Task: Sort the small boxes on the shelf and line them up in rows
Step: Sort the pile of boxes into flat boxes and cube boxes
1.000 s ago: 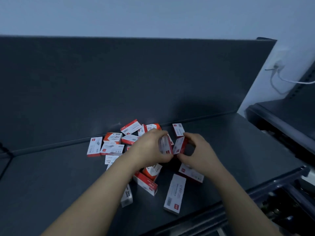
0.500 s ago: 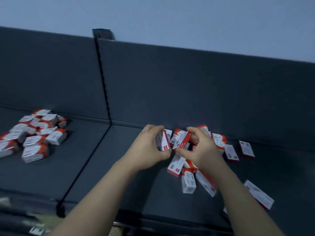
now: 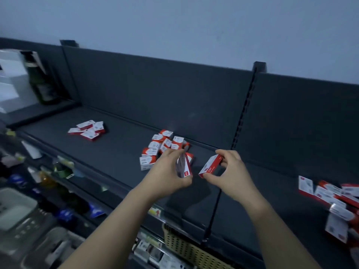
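My left hand [image 3: 168, 171] grips a small red-and-white box [image 3: 184, 166], held upright above the dark shelf [image 3: 120, 152]. In my right hand [image 3: 231, 171] is a second red-and-white box [image 3: 210, 166], tilted, pinched at both ends. Just behind my left hand lies a cluster of several similar boxes [image 3: 161, 146]. A smaller heap of boxes [image 3: 88, 130] sits farther left on the shelf. More boxes [image 3: 334, 199] are scattered at the right edge, on the neighbouring shelf section.
A slotted upright [image 3: 244, 107] divides the back panels. At far left stand white cartons [image 3: 11, 82] and a dark green bottle [image 3: 41, 84]. Below the shelf's front edge are lower shelves with goods and a woven basket [image 3: 186, 247].
The view has swung left: the pile I took the boxes from now lies at the right edge. Both hands, each with a box, have moved over to the middle cluster and drawn apart.
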{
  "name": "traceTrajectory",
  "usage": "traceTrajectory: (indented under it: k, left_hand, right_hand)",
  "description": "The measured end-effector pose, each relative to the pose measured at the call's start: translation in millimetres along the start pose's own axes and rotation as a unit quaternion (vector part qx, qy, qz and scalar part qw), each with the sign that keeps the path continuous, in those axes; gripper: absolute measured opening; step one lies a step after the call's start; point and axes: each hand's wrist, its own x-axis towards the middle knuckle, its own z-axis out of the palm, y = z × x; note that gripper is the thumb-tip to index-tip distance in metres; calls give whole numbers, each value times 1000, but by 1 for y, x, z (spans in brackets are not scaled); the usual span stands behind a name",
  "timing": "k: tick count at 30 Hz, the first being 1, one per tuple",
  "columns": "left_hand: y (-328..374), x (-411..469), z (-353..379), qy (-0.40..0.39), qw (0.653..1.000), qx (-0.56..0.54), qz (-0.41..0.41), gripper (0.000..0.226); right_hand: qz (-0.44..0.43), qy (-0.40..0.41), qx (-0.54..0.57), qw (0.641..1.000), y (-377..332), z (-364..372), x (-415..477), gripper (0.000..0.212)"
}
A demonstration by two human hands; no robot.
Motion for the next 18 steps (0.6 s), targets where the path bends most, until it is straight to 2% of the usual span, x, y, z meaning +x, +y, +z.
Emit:
traceTrajectory:
  k: [5, 9, 18]
  left_hand:
    - [-59, -14, -63, 45, 998, 40, -33, 61]
    - [-107, -18, -100, 79, 992, 64, -77, 71]
    - [-198, 20, -159, 111, 976, 93, -163, 75]
  right_hand:
    - [-24, -46, 32, 998, -45, 74, 27, 71]
    - [-36, -84, 34, 995, -70, 126, 54, 78]
    - [-58, -121, 32, 990, -114, 220, 136, 83]
